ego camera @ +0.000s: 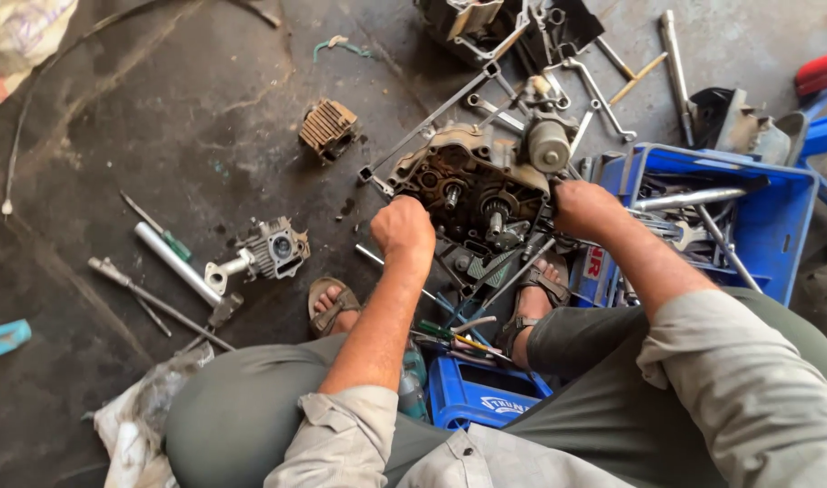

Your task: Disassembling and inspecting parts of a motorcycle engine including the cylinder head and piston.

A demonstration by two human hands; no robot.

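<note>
Head view: we are steadying an open engine case (472, 185) between both hands, just above centre of the frame.

We are gripping its lower left edge with the left hand (403, 228), fingers curled shut on the case, and its right side with the right hand (587, 208), fingers wrapped over the rim. The case is sitting on a metal frame (432, 117) above our sandalled feet. To do this well, we judge that both grips should be holding level, keeping clear of the exposed gear shafts (497, 212). A blue crate (775, 194) of tools is standing at right; a cylinder head (273, 251) is lying on the floor (160, 117) at left.
</note>
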